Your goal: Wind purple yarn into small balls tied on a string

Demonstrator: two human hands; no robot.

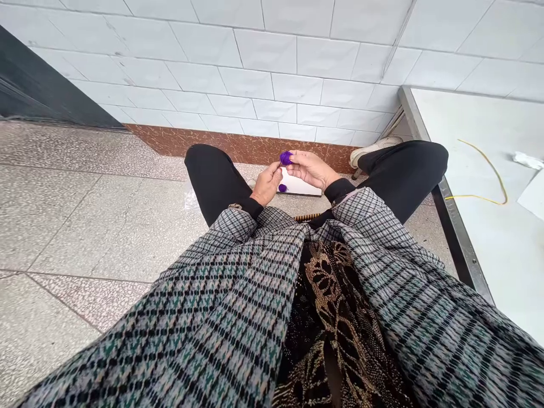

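Note:
A small bundle of purple yarn (285,158) is pinched between the thumb and fingers of my right hand (313,169). My left hand (267,184) is closed right beside the bundle, its thumb and finger pressed together at the lower left edge of the yarn. What those left fingertips pinch is too small to make out. Below the hands, a second purple piece (283,187), small and round, lies on a white flat board or box (304,186) between my knees.
On the right stands a white-topped table (480,226) with a metal edge, bearing a yellow cord (501,181) and a crumpled white scrap (527,160). A tiled wall (263,54) rises ahead. Clear plastic (191,199) lies on the floor by my left leg.

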